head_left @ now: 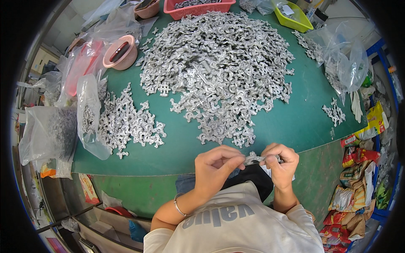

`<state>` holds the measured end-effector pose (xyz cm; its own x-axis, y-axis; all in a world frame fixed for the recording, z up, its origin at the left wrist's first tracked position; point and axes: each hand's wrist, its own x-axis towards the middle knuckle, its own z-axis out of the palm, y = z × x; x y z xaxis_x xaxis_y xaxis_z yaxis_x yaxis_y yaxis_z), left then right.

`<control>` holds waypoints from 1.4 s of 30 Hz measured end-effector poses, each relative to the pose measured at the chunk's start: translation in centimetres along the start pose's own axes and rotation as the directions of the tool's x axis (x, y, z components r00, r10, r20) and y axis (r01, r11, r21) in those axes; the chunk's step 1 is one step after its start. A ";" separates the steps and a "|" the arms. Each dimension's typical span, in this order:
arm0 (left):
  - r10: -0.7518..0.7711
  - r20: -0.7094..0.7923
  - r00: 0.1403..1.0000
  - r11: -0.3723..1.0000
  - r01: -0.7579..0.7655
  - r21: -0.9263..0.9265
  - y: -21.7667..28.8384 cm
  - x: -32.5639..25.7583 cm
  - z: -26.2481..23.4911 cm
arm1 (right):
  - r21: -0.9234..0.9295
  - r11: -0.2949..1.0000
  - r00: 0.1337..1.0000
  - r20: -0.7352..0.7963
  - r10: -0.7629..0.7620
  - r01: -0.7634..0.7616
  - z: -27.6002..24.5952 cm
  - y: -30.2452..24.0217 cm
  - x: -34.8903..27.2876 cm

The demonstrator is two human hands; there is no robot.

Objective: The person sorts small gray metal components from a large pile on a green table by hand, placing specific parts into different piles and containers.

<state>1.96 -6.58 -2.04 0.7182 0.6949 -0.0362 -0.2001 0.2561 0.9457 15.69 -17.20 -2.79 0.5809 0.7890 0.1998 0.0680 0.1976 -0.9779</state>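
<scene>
At the table's front edge, my left hand (220,165) and my right hand (281,163) are close together in front of my chest. Between them is a small silvery metal casting (252,158), pinched by the thumb and fingers of the right hand. The left hand's curled thumb and fingertips meet its other end. Part of the casting is hidden by the fingers. Just beyond the hands lies the near tip of a big heap of metal castings (219,71), loosely piled on the green table (295,122).
A smaller pile of castings (130,122) lies left, beside filled clear plastic bags (50,130). A pink bucket (122,55), red basket (198,9) and yellow basket (293,19) stand farther back. At right are some loose castings (334,112) and a white glove (356,106).
</scene>
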 end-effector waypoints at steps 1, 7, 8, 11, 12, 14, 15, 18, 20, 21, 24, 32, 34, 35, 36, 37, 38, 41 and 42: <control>-0.030 0.011 1.000 0.998 0.030 -0.050 -0.1 0.0 -0.1 | -0.010 1.000 1.000 -0.003 0.007 -0.007 0.0 -0.1 0.0; -0.238 0.042 0.970 0.944 0.241 -0.227 -0.8 0.4 -0.5 | -0.004 0.998 0.998 -0.007 0.064 -0.064 0.2 -0.2 -0.2; -0.260 0.036 0.965 0.937 0.261 -0.232 -0.8 0.4 -0.5 | -0.007 0.997 0.997 -0.007 0.072 -0.072 0.2 -0.3 -0.2; -0.291 0.042 0.956 0.919 0.291 -0.264 -0.9 0.5 -0.5 | 0.006 0.995 0.995 -0.003 0.103 -0.103 0.2 -0.3 -0.3; -0.295 0.048 0.954 0.914 0.296 -0.278 -0.9 0.5 -0.5 | 0.014 0.993 0.993 -0.002 0.115 -0.115 0.2 -0.3 -0.4; -0.295 0.048 0.954 0.912 0.297 -0.284 -0.9 0.5 -0.5 | 0.023 0.995 0.995 0.000 0.102 -0.102 0.3 -0.4 -0.3; -0.296 0.049 0.954 0.911 0.297 -0.287 -0.9 0.5 -0.5 | 0.027 0.995 0.995 0.001 0.096 -0.096 0.3 -0.4 -0.3; -0.290 0.046 0.956 0.911 0.291 -0.292 -1.0 0.5 -0.5 | 0.023 0.995 0.996 0.010 0.093 -0.093 0.2 -0.2 -0.3; -0.281 0.046 0.958 0.916 0.283 -0.286 -1.0 0.5 -0.5 | 0.037 0.996 0.997 0.018 0.081 -0.081 0.2 -0.2 -0.3; -0.277 0.047 0.960 0.918 0.278 -0.283 -1.0 0.5 -0.5 | 0.044 0.996 0.997 0.023 0.074 -0.075 0.2 -0.3 -0.4; -0.275 0.029 0.961 0.925 0.273 -0.265 -1.0 0.4 -0.6 | 0.015 0.997 0.995 0.062 0.079 -0.080 0.2 -0.2 -0.3; 0.052 -0.471 0.881 0.995 -0.084 -0.047 -2.1 1.0 -7.3 | -0.446 0.882 0.988 -0.108 0.114 -0.150 -1.4 2.1 1.4; 0.108 -0.613 0.783 0.986 -0.162 -0.033 -2.4 1.0 -10.2 | -0.540 0.824 0.985 -0.102 0.137 -0.170 -1.8 2.5 1.9; 0.156 -0.665 0.730 0.980 -0.199 0.011 -2.5 0.9 -11.2 | -0.558 0.815 0.988 -0.102 0.116 -0.153 -1.8 2.7 2.3; 0.185 -0.699 0.691 0.974 -0.224 0.036 -2.4 0.8 -12.3 | -0.576 0.806 0.991 -0.098 0.095 -0.134 -1.5 2.9 2.7; 0.214 -0.730 0.649 0.967 -0.248 0.063 -2.3 0.8 -13.0 | -0.594 0.796 0.993 -0.093 0.074 -0.115 -1.3 3.1 3.0; 0.213 -0.754 0.621 0.965 -0.255 0.062 -2.2 0.7 -13.3 | -0.619 0.778 0.994 -0.089 0.060 -0.103 -1.2 3.3 3.1; 0.131 -0.716 0.686 0.955 -0.282 -0.096 -1.7 0.4 -13.3 | -0.700 0.713 0.998 -0.065 -0.003 -0.044 -0.5 4.3 3.7; 0.048 -0.676 0.735 0.973 -0.187 -0.134 -1.5 0.2 -12.9 | -0.728 0.685 0.998 -0.059 -0.032 -0.021 -0.6 4.8 3.6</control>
<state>-6.23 1.86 -7.65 0.0678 0.9776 -0.1994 -0.4185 0.2093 0.8838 18.63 -13.73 -6.76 0.6251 0.7467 0.2274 0.6249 -0.3042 -0.7190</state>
